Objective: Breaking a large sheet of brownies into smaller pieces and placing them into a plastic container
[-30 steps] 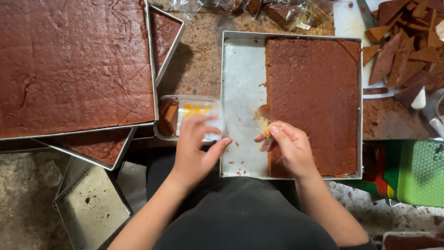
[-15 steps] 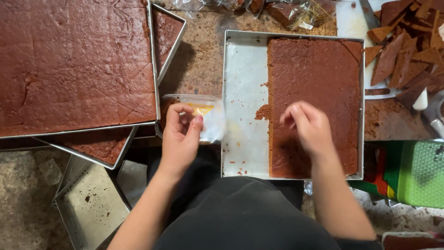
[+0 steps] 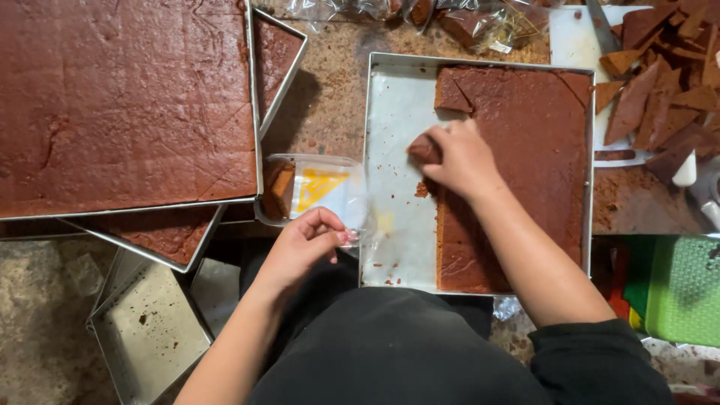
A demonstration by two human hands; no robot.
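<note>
My right hand [image 3: 463,159] is closed around a cut piece of brown cake [image 3: 423,148] at the left edge of the cake slab [image 3: 525,112] in the metal tray [image 3: 397,105]. My left hand [image 3: 304,244] pinches the near edge of a clear plastic box [image 3: 319,187] with a yellow label, which stands between the trays. One brown cake piece [image 3: 279,187] lies in the box's left end. A triangular piece at the slab's upper left corner is cut loose.
A large uncut brown cake in a tray [image 3: 120,105] fills the upper left, stacked over other cake trays [image 3: 165,232]. Empty metal tins [image 3: 146,330] lie at lower left. Cake offcuts on a white board [image 3: 660,82], plastic bags [image 3: 450,19] and a green basket [image 3: 682,289] sit right.
My right hand moved up along the slab's left edge and closed on a cake piece. My left hand slid from on top of the plastic box to its near edge.
</note>
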